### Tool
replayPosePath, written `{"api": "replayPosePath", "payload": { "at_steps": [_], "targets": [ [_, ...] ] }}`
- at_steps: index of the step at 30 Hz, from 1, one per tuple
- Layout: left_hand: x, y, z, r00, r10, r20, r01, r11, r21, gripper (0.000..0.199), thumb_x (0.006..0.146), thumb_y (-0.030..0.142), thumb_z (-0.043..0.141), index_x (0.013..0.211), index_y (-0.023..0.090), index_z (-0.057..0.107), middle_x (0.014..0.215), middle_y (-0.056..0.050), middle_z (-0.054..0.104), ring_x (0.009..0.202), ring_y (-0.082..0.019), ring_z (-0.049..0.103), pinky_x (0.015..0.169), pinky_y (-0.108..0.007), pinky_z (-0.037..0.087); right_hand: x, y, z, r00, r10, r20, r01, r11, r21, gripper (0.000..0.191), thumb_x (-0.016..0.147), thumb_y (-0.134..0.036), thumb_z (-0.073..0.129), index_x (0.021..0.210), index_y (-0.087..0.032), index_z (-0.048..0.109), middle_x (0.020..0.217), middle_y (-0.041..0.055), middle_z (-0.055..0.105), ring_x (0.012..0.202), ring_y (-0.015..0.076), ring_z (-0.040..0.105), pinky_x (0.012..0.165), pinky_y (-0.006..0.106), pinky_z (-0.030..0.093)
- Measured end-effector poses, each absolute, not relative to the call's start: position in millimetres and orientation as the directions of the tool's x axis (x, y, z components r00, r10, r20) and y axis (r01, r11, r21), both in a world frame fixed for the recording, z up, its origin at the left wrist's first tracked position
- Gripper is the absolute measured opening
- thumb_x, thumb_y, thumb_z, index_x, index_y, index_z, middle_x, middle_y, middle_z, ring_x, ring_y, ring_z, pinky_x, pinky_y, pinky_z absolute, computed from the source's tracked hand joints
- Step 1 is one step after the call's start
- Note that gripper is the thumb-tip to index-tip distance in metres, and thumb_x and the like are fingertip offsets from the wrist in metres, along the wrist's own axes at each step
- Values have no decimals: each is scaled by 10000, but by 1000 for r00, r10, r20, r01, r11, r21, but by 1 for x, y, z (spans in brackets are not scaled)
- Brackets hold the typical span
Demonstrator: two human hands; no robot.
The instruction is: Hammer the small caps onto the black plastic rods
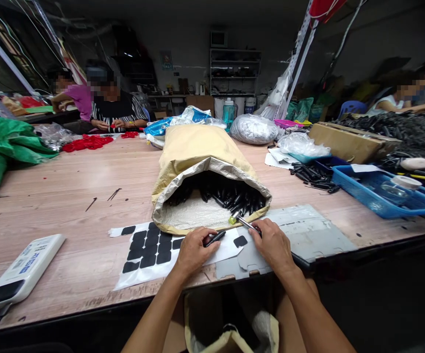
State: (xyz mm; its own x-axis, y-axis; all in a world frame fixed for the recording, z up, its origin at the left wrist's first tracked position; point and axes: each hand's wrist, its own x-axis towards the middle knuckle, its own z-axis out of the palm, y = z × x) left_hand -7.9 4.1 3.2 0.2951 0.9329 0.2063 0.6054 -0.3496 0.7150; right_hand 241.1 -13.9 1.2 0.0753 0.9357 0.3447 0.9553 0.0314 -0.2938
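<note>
Black, slender, tapered piece (pixel 215 239) lay pinched between the thumb and fingers of the left hand (pixel 194 248), just in front of the mouth of a big beige woven sack (pixel 203 144) with more black pieces (pixel 234 196) inside. The right hand (pixel 274 243) grasped a metal-shafted hammer (pixel 248 225) with a yellow-tipped head, which hung by the sack's lower lip; whether it touched could not be told. Below were a white sheet of black rounded-square patches (pixel 149 250) and a grey, scuffed flat board (pixel 300 233) on the wood-patterned surface (pixel 124 169). The step in hand seemed to be positioning the piece for a tap; the next move would call for a steady left pinch, fingertips kept clear of the hammer.
</note>
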Motion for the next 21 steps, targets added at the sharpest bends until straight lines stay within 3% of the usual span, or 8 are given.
{"api": "replayPosePath", "payload": {
  "at_steps": [5,11,18,21],
  "targets": [
    [-8,2,2,290,932,219,630,-358,689,189,817,299,696,981,216,738,831,-12,622,769,-170,569,700,-280,403,238,-18,2,79,919,387,914,88,-396,141,965,-291,524,967,-235,653,957,38,667,904,206,616,744,309,434],
    [-8,4,-3,274,930,245,618,-366,696,223,838,282,672,1043,225,740,824,-11,609,738,-162,555,690,-279,413,229,-29,10,-32,876,481,758,335,-560,238,991,-272,461,1107,-218,661,978,56,692,895,193,651,818,317,500],
    [-7,4,-2,265,934,241,600,-355,717,185,866,308,654,993,228,762,835,-13,606,732,-156,548,680,-278,411,215,-49,30,-46,780,624,667,489,-562,312,1000,-227,490,1279,-248,629,1044,64,686,977,181,660,895,309,528],
    [-7,5,-2,279,930,237,591,-361,722,219,893,331,631,1023,240,781,819,-13,582,732,-153,553,679,-276,412,212,-54,20,-104,810,578,698,473,-537,329,1002,-220,476,1287,-255,637,989,58,685,906,174,668,844,297,545]
  ]
}}
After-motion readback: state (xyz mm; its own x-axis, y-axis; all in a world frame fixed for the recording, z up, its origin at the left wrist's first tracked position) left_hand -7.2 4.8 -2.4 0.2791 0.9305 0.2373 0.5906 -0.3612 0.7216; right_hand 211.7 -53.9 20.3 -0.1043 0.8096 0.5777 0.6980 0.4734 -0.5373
